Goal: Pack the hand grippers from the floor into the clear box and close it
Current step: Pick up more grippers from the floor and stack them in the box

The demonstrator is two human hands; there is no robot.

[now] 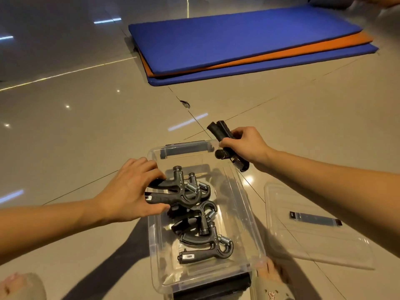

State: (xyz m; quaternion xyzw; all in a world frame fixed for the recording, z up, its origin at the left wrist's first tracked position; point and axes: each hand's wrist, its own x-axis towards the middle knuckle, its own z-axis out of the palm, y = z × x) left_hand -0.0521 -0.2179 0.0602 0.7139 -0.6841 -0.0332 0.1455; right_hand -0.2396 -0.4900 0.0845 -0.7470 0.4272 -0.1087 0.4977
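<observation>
The clear box (249, 215) stands open on the tiled floor in front of me, with several black hand grippers (207, 245) lying inside. My left hand (129, 191) reaches over the box's left wall and grips the handles of one hand gripper (181, 191) at the top of the pile. My right hand (246, 146) hovers above the box's far right corner and holds another black hand gripper (220, 131), handles pointing up and away. The clear lid (303, 241) lies flat on the floor to the right of the box.
Stacked blue and orange mats (249, 44) lie on the floor farther back. My feet in slippers show at the bottom, one at the left corner (19, 286) and one beside the box's near right corner (272, 282). Glossy beige tiles surround the box.
</observation>
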